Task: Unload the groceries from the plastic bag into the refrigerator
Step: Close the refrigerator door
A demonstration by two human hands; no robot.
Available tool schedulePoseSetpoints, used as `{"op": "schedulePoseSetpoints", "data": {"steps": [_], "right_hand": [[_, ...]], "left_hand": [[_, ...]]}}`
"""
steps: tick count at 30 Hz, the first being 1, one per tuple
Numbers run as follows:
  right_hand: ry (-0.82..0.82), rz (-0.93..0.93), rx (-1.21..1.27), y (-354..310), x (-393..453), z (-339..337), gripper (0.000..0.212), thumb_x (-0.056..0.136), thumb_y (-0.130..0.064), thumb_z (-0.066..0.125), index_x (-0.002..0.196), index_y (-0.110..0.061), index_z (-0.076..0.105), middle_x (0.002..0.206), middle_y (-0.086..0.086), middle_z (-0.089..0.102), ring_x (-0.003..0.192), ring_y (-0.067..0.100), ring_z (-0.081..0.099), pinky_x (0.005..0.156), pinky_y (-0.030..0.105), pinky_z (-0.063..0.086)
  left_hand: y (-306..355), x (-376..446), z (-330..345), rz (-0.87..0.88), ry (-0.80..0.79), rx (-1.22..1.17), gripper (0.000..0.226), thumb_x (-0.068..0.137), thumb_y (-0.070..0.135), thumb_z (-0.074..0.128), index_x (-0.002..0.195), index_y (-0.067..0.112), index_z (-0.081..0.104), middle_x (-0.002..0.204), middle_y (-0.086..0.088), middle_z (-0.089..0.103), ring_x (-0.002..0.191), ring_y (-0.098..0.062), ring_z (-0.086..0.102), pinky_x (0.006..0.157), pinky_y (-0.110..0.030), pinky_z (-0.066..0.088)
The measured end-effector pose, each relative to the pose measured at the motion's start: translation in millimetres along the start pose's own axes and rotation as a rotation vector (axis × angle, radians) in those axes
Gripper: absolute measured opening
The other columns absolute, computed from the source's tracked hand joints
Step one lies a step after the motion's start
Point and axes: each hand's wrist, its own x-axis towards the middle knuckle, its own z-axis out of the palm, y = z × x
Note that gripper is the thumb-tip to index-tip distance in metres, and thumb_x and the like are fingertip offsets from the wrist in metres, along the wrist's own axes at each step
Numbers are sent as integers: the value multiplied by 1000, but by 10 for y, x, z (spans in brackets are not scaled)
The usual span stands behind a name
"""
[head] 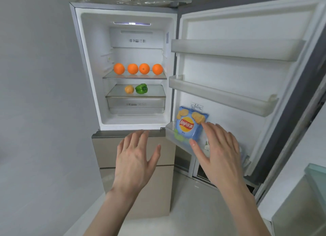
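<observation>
The refrigerator (88,59) stands open, its door (247,29) swung to the right. Several oranges (132,69) line the upper glass shelf. An orange pepper (129,89) and a green pepper (141,89) lie on the shelf below. A blue bag of chips (188,125) stands upright in the lowest door bin (172,135). My right hand (218,151) is spread just right of the bag, fingertips close to it, holding nothing. My left hand (135,156) hovers open in front of the lower drawers. No plastic bag is in view.
Two door bins (229,48) (220,94) above the chips hold nothing. A clear crisper drawer (135,105) sits under the pepper shelf. Beige drawer fronts (105,151) close off the lower fridge. A glass-edged surface (315,175) is at the far right.
</observation>
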Motion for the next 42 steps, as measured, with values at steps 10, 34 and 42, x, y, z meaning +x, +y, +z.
{"op": "schedulePoseSetpoints", "data": {"steps": [10,34,42], "right_hand": [[264,213,220,1376,393,-321,68,96,-50,60,150,-13,39,135,10,52,121,33,51,97,45,41],[260,253,746,2639,534,-361,84,95,-62,57,160,-27,18,160,-1,26,147,6,29,122,46,33],[256,155,829,2173,247,-456,68,99,-58,47,151,-15,40,133,7,50,117,24,56,95,49,51]], "left_hand": [[1232,196,462,-46,39,1,54,96,55,45,134,19,57,133,1,60,125,-26,54,100,-41,45],[2502,33,609,-76,87,52,45,97,51,53,133,25,55,132,7,58,121,-20,53,97,-30,38],[2437,-142,379,-92,163,60,43,97,47,54,133,24,56,126,7,60,118,-20,54,96,-30,38]]}}
